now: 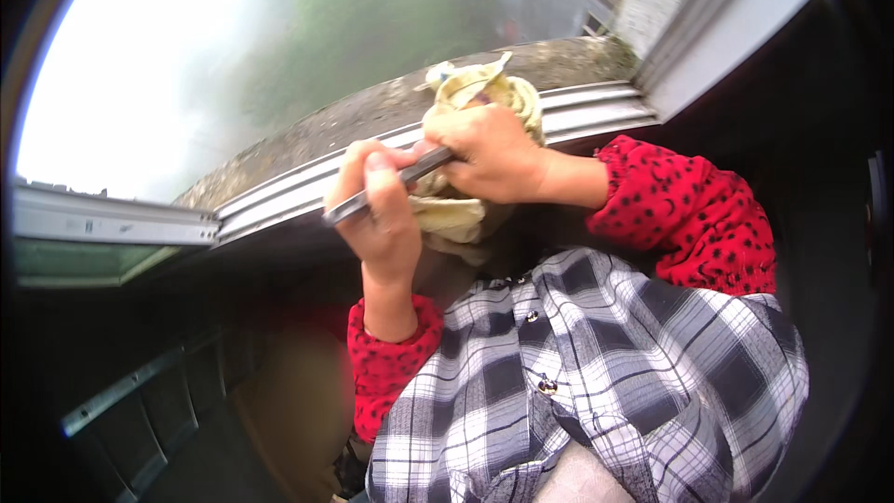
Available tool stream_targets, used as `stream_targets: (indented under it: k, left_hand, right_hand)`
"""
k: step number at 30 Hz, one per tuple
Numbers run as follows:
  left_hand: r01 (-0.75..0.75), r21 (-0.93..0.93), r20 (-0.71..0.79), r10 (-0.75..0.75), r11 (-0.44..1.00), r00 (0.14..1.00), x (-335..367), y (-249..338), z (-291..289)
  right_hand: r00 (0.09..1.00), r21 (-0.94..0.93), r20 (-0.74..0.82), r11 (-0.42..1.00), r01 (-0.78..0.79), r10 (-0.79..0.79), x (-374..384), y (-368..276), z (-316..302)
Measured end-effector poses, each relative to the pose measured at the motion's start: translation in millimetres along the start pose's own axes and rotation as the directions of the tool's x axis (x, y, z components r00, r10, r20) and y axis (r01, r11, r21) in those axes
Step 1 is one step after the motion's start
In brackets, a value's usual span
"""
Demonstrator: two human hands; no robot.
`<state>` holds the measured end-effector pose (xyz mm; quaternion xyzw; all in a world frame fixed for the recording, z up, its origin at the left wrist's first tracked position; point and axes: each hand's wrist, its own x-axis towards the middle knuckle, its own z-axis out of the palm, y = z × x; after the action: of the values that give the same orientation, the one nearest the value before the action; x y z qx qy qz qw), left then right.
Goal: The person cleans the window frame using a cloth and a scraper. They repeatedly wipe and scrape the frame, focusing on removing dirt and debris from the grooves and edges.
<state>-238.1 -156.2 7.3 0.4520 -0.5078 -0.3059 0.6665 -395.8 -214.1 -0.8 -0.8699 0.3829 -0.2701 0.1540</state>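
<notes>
My left hand [380, 216] is closed around a dark, flat-sided bar [428, 164], its thumb lying along it. The bar slants up from the left hand into my right hand [494, 151], where its far end is hidden. My right hand is closed too, with its fingers in a bunched pale yellow cloth [453, 216]. Folds of that cloth stick out beyond the right knuckles and hang below the bar. Whether the cloth is wrapped around the bar's hidden end, I cannot tell. Both hands are just above the white window track.
A white sliding-window track [596, 112] crosses beneath the hands, with a rough outer ledge [363, 98] past it. At left is a window sash [112, 217]; at right, a white frame post [722, 33]. Outside, far below, are trees and a grey roof. A metal rack [130, 391] is lower left.
</notes>
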Motion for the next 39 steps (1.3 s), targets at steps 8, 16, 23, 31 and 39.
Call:
stream_targets:
  k: [8,16,23,31,39]
  left_hand:
    - [0.115,-0.129,0.457,-0.044,0.985,0.889,23,-9,17]
    - [-0.472,0.651,0.666,-0.148,0.594,0.731,26,31,-46]
    - [-0.393,0.638,0.626,-0.148,0.662,0.766,17,17,-76]
    - [-0.25,0.79,0.095,0.291,0.56,0.952,58,29,-121]
    - [-0.162,0.902,0.135,0.095,0.399,0.986,50,-28,-128]
  right_hand:
    - [0.958,-0.004,-0.287,1.0,0.004,-0.005,1,28,-54]
    - [0.767,0.647,-0.513,0.761,0.051,0.385,11,25,-121]
    - [0.828,0.72,-0.513,0.639,0.271,0.228,5,32,-137]
    - [0.814,0.646,-0.579,0.579,0.498,-0.053,-31,7,-134]
    - [0.934,0.873,-0.336,0.332,0.358,-0.124,4,-24,-92]
